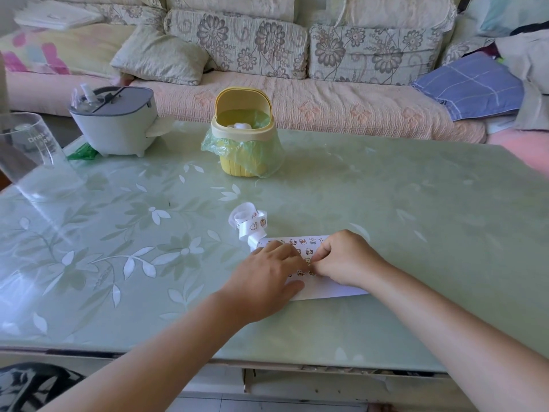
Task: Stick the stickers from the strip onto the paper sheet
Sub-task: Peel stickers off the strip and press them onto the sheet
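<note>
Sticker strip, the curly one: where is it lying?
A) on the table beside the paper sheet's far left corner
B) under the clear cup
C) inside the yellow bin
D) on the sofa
A: the sticker strip curls on the table at the paper sheet's far left corner, well short of the yellow bin.

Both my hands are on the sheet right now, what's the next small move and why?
Probably press the sticker flat and smooth it. The right hand pinches what looks like a sticker against the paper sheet, beside the stuck rows, and the left hand lies flat on the sheet, steadying it.
</note>
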{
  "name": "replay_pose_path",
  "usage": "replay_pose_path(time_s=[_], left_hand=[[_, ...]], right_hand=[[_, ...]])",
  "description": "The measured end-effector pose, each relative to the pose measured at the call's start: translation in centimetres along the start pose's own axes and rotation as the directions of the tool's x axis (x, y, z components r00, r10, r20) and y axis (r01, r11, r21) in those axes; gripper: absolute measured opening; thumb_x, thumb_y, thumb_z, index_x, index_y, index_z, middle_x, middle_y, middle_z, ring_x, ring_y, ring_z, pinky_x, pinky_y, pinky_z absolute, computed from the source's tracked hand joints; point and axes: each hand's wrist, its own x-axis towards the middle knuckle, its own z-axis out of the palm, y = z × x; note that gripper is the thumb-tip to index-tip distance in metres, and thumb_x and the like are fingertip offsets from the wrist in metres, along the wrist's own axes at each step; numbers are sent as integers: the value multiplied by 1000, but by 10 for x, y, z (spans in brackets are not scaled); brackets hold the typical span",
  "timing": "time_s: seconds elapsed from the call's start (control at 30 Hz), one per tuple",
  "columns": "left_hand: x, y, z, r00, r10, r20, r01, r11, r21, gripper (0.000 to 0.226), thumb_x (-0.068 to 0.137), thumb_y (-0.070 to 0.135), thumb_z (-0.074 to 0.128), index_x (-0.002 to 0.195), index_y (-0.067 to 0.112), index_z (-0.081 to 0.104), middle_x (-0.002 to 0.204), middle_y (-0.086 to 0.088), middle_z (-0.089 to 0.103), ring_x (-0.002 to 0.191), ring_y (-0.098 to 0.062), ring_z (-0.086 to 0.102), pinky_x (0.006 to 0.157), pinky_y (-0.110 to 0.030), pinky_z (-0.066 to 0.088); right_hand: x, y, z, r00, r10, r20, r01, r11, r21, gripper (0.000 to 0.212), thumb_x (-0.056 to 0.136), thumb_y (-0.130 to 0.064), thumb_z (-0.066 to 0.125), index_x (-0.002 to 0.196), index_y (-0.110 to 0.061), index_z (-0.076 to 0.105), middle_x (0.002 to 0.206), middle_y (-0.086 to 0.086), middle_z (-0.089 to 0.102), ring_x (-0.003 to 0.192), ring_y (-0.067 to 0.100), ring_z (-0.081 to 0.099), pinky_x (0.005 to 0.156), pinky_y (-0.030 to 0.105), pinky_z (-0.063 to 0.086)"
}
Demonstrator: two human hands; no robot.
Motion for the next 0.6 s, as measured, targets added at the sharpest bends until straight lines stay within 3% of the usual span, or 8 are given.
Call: replay_pose_path(time_s=[0.07,0.13,0.37,0.5,0.6], left_hand=[[-1,1,2,1000,13,-15,-13,1000,12,31,89,39,48,114,34,65,112,9,60,106,-18,53,84,-34,48],[-2,1,4,999,21,-28,-20,1000,16,34,88,40,43,113,36,66,110,9,60,103,-18,54,80,-33,49],[-6,2,4,999,31,-43,-30,999,25,34,89,36,43,114,36,66,111,9,60,102,-17,54,76,-30,48],[-6,5,3,999,27,-32,-26,999,27,38,89,37,37,116,37,64,112,9,59,103,-18,54,74,-32,51],[-6,5,4,999,19,-30,-18,999,47,39,90,36,36,119,36,61,114,9,58,104,-19,54,75,-33,52]], right_hand=[[0,-5,-1,1000,14,-8,-15,996,-93,6,72,-27,74,72,-33,76,79,-14,71,81,13,67,70,26,56],[-1,-10,-3,1000,15,-2,-15,983,-180,9,74,-27,71,77,-33,77,81,-15,70,80,14,66,65,23,52],[-2,-17,-2,997,-33,-75,2,923,-384,17,80,-29,66,96,-30,72,96,-9,69,89,19,67,72,26,52],[-9,-12,-2,978,-140,-158,53,887,-458,23,86,-36,65,108,-31,61,106,-7,66,100,20,63,78,30,48],[-16,-1,-3,969,-167,-182,80,909,-409,27,84,-46,67,107,-35,60,108,-12,65,104,15,62,75,27,41]])
